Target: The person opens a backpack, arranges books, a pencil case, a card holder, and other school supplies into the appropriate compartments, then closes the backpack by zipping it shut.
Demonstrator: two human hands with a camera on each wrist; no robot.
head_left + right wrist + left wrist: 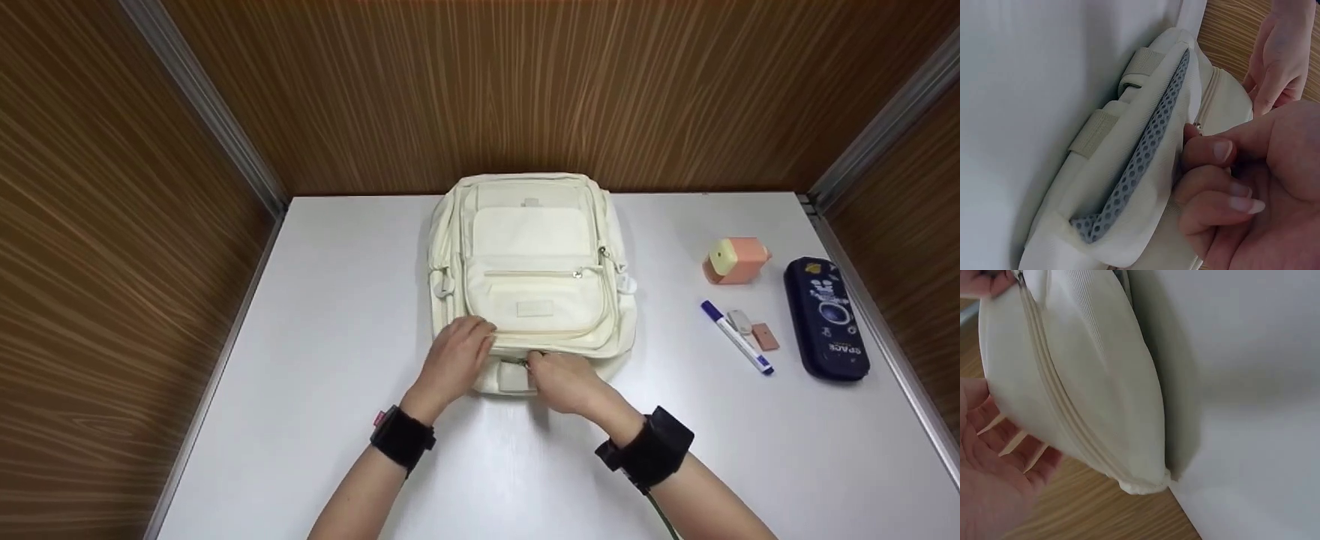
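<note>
A cream backpack (534, 232) lies flat on the white table, its front pocket side facing up. The left hand (459, 349) grips the near-left edge of the bag, fingers over the top. Seen from the left wrist, its fingers (1033, 458) are spread along the fabric beside a long zipper (1053, 379). The right hand (566, 381) pinches a zipper pull at the near edge with curled fingers; the metal slider (1198, 128) peeks out by the fingertips, while the pull itself is mostly hidden. Grey mesh padding (1145, 149) shows on the bag's underside.
At the right of the white table (337, 300) are a pink and yellow pencil sharpener (736, 260), a blue-capped marker (737, 337), a grey piece (739, 322), a pinkish-brown block (765, 337) and a navy pencil case (826, 319). Wood-grain panels (480, 97) enclose the table.
</note>
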